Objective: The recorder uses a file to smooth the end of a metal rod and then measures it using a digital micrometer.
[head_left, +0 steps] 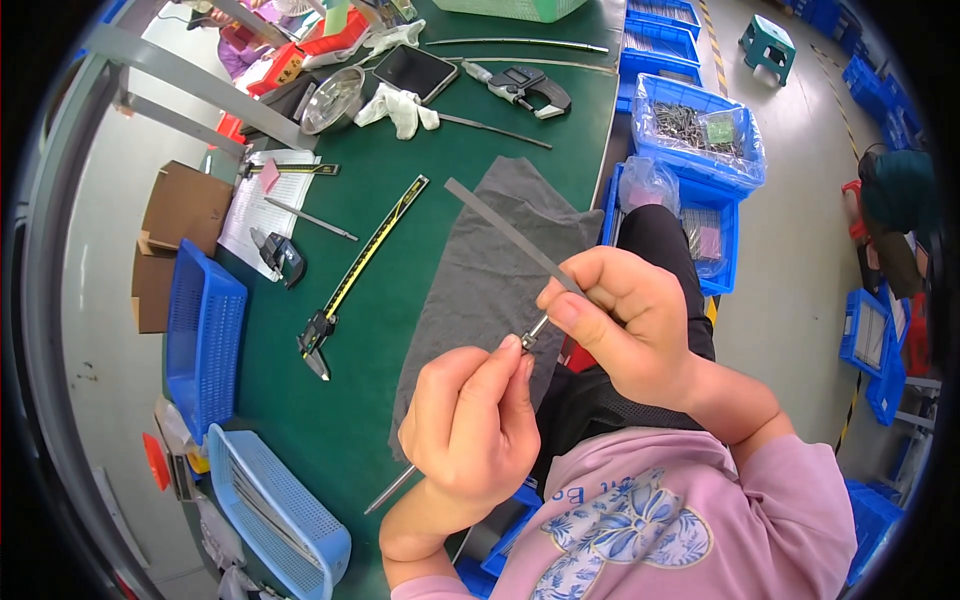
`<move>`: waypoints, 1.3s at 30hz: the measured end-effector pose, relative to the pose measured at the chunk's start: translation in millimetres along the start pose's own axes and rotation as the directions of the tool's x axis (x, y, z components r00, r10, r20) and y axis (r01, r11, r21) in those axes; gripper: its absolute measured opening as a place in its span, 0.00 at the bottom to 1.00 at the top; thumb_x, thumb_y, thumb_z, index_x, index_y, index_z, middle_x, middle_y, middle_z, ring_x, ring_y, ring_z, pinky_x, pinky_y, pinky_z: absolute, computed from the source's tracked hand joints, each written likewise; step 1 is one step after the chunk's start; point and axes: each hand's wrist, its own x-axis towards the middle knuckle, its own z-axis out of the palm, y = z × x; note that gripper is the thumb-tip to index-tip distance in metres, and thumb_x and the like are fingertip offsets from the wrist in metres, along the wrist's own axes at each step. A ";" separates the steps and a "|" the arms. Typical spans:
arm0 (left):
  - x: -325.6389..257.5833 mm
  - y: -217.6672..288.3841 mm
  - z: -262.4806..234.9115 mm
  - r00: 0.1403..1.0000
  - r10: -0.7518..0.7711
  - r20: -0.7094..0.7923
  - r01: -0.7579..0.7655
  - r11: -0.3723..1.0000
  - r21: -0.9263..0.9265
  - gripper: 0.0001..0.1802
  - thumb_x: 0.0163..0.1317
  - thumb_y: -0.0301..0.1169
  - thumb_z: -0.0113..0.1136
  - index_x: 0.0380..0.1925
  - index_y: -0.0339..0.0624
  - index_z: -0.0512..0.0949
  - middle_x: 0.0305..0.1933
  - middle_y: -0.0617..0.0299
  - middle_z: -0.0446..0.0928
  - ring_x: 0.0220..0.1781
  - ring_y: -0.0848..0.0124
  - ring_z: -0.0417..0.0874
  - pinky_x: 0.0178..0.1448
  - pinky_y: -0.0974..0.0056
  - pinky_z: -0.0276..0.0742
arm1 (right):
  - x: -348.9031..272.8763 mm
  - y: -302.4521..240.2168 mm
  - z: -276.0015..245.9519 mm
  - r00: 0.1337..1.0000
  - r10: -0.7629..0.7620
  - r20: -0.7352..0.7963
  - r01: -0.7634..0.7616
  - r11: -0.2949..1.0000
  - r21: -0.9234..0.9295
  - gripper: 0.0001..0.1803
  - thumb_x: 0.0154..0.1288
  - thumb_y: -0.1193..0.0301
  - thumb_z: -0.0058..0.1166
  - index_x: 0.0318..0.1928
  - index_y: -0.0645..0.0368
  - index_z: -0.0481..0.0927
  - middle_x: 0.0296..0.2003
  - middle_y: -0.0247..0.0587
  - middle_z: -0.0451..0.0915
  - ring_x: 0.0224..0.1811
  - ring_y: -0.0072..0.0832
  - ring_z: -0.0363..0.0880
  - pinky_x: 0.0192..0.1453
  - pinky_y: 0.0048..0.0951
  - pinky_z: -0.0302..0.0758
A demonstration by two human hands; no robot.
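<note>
Up close over a green workbench (400,130), a seated person in a pink top works two thin metal pieces end to end. Their left hand (470,430) is closed around a slim metal rod (392,487), whose lower tip pokes out below the fist while its upper end meets the fingertips. Their right hand (625,315) pinches a flat grey metal strip (505,230) that slants up and away over a grey cloth (480,290) spread on the bench. Both pieces meet between the two thumbs, just above the cloth's edge. Nearby lie a long yellow-scaled caliper (360,265), a smaller digital gauge (520,88) and a blue plastic basket (205,335).
</note>
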 end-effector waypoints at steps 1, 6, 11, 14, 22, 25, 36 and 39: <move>-0.6 0.4 -0.2 1.000 0.010 0.001 -0.010 1.000 0.029 0.12 0.47 0.19 0.68 0.34 0.34 0.80 0.27 0.58 0.73 0.22 0.67 0.75 0.22 0.67 0.70 | -0.3 0.6 1.7 1.000 0.002 -0.009 -0.002 1.000 0.029 0.05 0.65 0.77 0.53 0.36 0.67 0.74 0.21 0.27 0.72 0.23 0.08 0.63 0.25 0.15 0.60; -1.1 0.6 0.0 1.000 0.014 -0.001 -0.014 1.000 0.022 0.12 0.47 0.19 0.68 0.33 0.34 0.80 0.27 0.59 0.73 0.22 0.67 0.75 0.22 0.68 0.70 | -2.0 0.0 1.7 1.000 0.004 -0.015 -0.004 0.998 0.059 0.04 0.65 0.77 0.53 0.37 0.67 0.74 0.22 0.26 0.72 0.23 0.08 0.62 0.25 0.15 0.60; -0.5 0.9 1.0 1.000 0.017 -0.010 -0.017 1.000 0.005 0.12 0.47 0.19 0.69 0.33 0.34 0.80 0.27 0.59 0.74 0.22 0.67 0.75 0.22 0.68 0.70 | -2.9 -3.8 1.0 1.000 0.024 -0.010 -0.023 0.998 0.060 0.04 0.65 0.77 0.53 0.37 0.66 0.74 0.22 0.26 0.71 0.23 0.07 0.62 0.24 0.14 0.59; -0.5 0.8 1.9 1.000 0.010 -0.020 -0.011 1.000 -0.016 0.11 0.46 0.19 0.69 0.33 0.34 0.80 0.27 0.58 0.74 0.22 0.67 0.75 0.22 0.68 0.70 | -3.6 -3.6 1.1 1.000 0.020 -0.014 -0.019 0.997 0.081 0.04 0.65 0.77 0.53 0.37 0.66 0.74 0.22 0.26 0.71 0.23 0.07 0.62 0.24 0.14 0.59; -0.9 0.3 2.6 0.999 0.018 -0.035 -0.018 1.000 -0.021 0.11 0.47 0.19 0.69 0.33 0.34 0.80 0.26 0.59 0.74 0.21 0.68 0.75 0.21 0.68 0.70 | -4.4 -5.3 1.2 1.000 0.021 -0.011 -0.020 0.997 0.072 0.04 0.65 0.77 0.53 0.37 0.67 0.74 0.23 0.28 0.74 0.24 0.08 0.65 0.26 0.14 0.62; -1.4 -0.6 3.6 0.999 0.030 -0.043 -0.031 0.999 -0.015 0.11 0.47 0.19 0.69 0.33 0.34 0.80 0.26 0.59 0.74 0.21 0.68 0.75 0.21 0.68 0.70 | -3.9 -3.9 0.9 1.000 -0.003 -0.017 0.004 0.997 0.074 0.04 0.65 0.78 0.53 0.37 0.67 0.74 0.24 0.29 0.75 0.25 0.08 0.66 0.26 0.14 0.63; -2.6 -3.3 5.1 0.995 0.089 -0.047 -0.087 0.995 0.039 0.11 0.48 0.20 0.68 0.33 0.34 0.81 0.27 0.59 0.73 0.22 0.67 0.75 0.22 0.67 0.70 | -3.3 0.1 -0.4 1.000 -0.023 -0.005 0.024 0.999 0.033 0.05 0.65 0.77 0.53 0.37 0.67 0.73 0.23 0.28 0.74 0.24 0.08 0.64 0.25 0.14 0.61; -3.2 -3.8 5.6 0.993 0.100 -0.055 -0.097 0.994 0.054 0.10 0.49 0.21 0.68 0.33 0.33 0.81 0.27 0.59 0.73 0.21 0.68 0.74 0.21 0.67 0.70 | -3.3 1.3 -0.2 1.000 -0.027 -0.009 0.027 0.999 0.038 0.05 0.65 0.77 0.53 0.37 0.67 0.73 0.22 0.28 0.73 0.24 0.08 0.64 0.25 0.14 0.61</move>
